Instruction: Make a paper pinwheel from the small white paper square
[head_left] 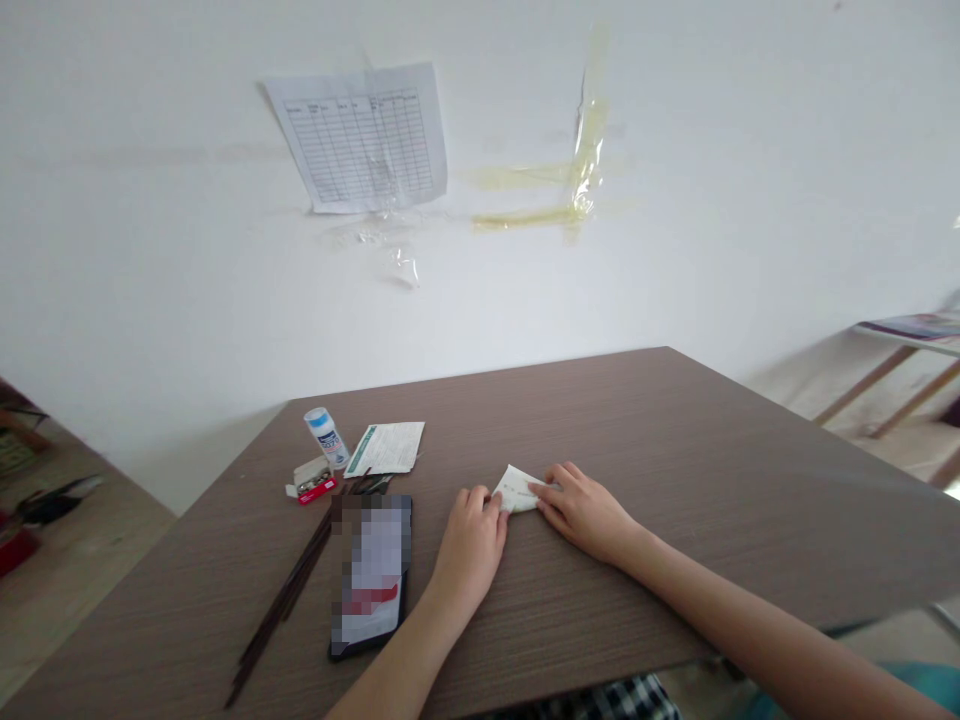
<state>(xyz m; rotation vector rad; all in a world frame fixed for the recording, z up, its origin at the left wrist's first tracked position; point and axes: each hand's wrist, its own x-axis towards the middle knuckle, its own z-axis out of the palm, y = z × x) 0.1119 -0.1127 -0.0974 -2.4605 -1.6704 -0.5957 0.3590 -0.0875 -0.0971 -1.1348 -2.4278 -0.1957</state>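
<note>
A small folded piece of white paper (516,490) with faint green print lies on the brown wood-grain table (675,440). My left hand (469,545) holds its left corner between the fingertips, and my right hand (581,510) presses on its right side. Left of my left hand lies a smartphone (371,575) with a pixelated screen. Beyond it are a white-and-blue bottle (326,437), a printed paper sheet (386,448) and a small red-and-white box (313,480). Several long, thin dark sticks (285,600) lie beside the phone, partly under its left edge.
A ruled paper chart (360,138) and yellowed strips of tape (585,150) cling to the white wall behind the table. A low wooden-legged table (907,345) stands at the right. Dark and red objects (45,515) sit on the floor at the left.
</note>
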